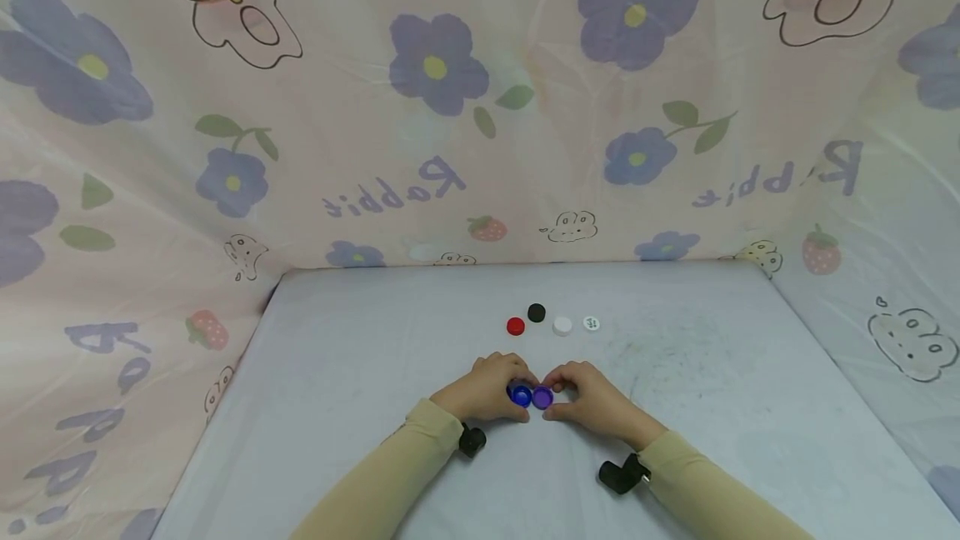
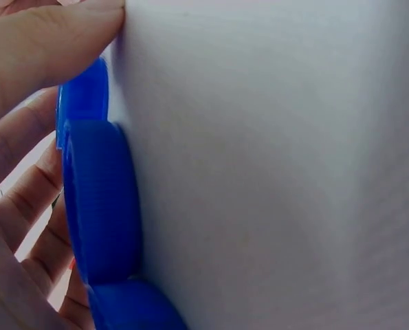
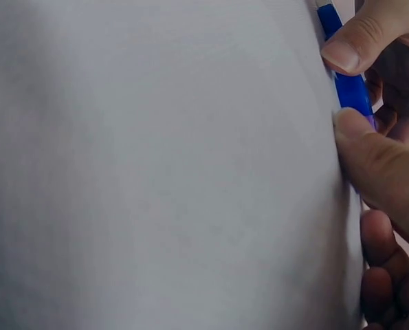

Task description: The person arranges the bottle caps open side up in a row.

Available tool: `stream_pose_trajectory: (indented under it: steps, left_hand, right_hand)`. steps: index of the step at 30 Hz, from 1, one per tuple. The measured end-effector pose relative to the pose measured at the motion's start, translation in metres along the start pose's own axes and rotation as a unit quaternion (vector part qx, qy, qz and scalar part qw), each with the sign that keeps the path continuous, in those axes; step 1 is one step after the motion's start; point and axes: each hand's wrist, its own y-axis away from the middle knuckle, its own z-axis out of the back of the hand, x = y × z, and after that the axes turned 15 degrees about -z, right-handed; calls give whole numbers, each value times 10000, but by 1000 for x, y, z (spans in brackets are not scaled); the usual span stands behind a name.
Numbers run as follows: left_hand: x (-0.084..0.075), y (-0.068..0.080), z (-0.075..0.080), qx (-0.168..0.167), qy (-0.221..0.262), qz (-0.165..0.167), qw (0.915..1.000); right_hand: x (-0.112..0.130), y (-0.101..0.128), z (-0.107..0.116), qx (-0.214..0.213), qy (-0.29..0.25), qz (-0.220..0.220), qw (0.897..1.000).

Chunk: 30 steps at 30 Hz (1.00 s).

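Left hand [image 1: 486,390]: the blue cap [image 1: 520,395] was pinched on the table [image 1: 360,373].
Right hand [image 1: 592,400]: the purple cap [image 1: 542,397] was probably pinched, touching the blue one.
Beyond both grips: four caps [image 1: 552,322] were lined up.

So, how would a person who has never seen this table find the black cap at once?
Start at the grey table and look past the two hands, toward the flowered curtain. Four small caps lie there in a short row. The black cap is second from the left, between the red cap and the white cap; it is the only dark one and lies farthest back.
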Motion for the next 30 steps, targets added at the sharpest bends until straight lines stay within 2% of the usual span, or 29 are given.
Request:
stream_pose_trajectory:
  steps: [12,16,21,25,30]
  left_hand:
    - [0,2,2,-18,49,34,10000]
    - [3,4,4,-68,296,86,9995]
    - [7,8,13,-194,732,562,9955]
    - [11,13,24,-345,1106,941,9888]
    - [20,19,39,-682,1437,1042,9818]
  right_hand:
    - [0,-2,-1,-16,20,-44,10000]
    - [0,-1,2,44,51,-52,10000]
    - [3,0,8,31,-38,-301,9995]
    - [7,-4,13,-82,-271,-609,9977]
    - [14,-16,15,-398,-668,-1004,9919]
